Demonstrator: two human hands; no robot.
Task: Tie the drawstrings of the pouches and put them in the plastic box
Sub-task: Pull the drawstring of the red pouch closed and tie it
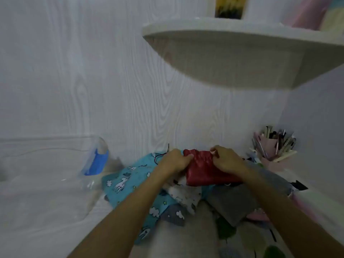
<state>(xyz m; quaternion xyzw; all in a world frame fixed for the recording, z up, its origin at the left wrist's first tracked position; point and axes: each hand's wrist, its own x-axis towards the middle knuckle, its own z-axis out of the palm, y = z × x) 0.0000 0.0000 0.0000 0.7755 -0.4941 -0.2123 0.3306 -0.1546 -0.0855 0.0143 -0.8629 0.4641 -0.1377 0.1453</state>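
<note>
A white rounded shelf (242,53) sticks out from the white wood-grain wall (93,71) at the upper right. Under it, in the right corner, stands a pink holder (270,155) full of brushes and pens (277,140) (they are too blurred to tell apart).

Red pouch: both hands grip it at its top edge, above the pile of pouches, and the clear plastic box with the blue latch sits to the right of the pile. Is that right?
Not quite. The head view shows the clear plastic box to the left of the pile, not the right. The rest stands: the left hand and right hand grip the red pouch at its top edge, above the pile of pouches.
</note>
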